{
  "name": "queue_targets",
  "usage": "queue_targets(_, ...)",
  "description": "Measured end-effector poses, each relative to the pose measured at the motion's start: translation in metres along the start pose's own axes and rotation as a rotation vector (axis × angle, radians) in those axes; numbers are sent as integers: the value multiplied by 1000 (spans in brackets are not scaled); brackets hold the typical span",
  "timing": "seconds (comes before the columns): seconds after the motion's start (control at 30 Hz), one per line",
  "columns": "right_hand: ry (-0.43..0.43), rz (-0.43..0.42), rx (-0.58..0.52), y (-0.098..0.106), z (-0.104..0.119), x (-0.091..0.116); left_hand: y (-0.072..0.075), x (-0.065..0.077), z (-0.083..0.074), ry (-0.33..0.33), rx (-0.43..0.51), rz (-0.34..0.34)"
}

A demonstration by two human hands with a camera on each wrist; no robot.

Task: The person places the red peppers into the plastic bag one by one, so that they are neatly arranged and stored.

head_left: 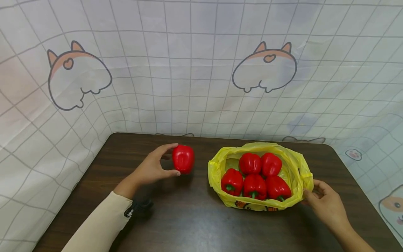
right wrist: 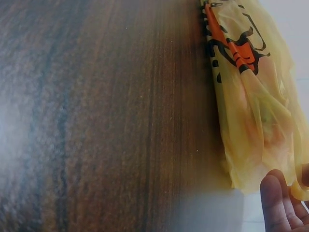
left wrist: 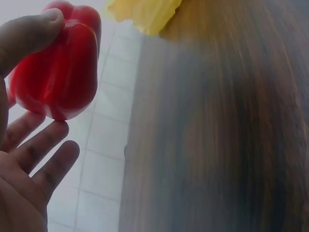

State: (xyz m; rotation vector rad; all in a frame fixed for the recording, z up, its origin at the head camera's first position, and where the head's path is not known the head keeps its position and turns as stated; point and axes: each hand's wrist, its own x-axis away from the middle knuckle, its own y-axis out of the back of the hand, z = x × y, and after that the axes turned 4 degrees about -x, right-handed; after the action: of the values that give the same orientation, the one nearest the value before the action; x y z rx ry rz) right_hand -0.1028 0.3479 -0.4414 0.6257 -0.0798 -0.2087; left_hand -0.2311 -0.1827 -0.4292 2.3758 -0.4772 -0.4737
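My left hand grips a red bell pepper between thumb and fingertips, left of the bag. In the left wrist view, the thumb presses the side of the glossy pepper while fingertips meet its other end. A yellow plastic bag stands with its mouth wide, several red bell peppers lying inside, some with green stems showing. At the bag's right side, my right hand pinches its edge. The right wrist view has the bag wall with an orange and black print, and the hand's fingers at its lower corner.
The dark wood table carries the bag on its right half. Behind it hangs a white grid-patterned cloth with cartoon animal prints, which also runs along both sides. Around the left wrist is a black strap.
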Motion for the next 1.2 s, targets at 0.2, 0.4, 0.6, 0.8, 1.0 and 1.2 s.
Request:
queue_targets(0.2, 3, -1, -2, 0, 0, 0, -7, -8, -12, -11, 20, 15)
queue_targets(0.4, -3, 2, 0, 0, 0, 0, -15, -18, -22, -45, 24, 42)
queue_targets(0.6, 0, 2, -4, -1, -2, 0, -21, -26, -33, -71, 56, 55)
queue_targets(0.8, 8, -1, -7, -2, -2, 0, -30, -36, -46, -117, 88, 71)
queue_targets(1.0, 16, -4, -15, -2, -1, 0, -42, -44, -60, -157, 64, 103)
queue_targets(1.2, 15, 2, -19, -2, 0, 0, -56, -55, -70, -214, 58, 123)
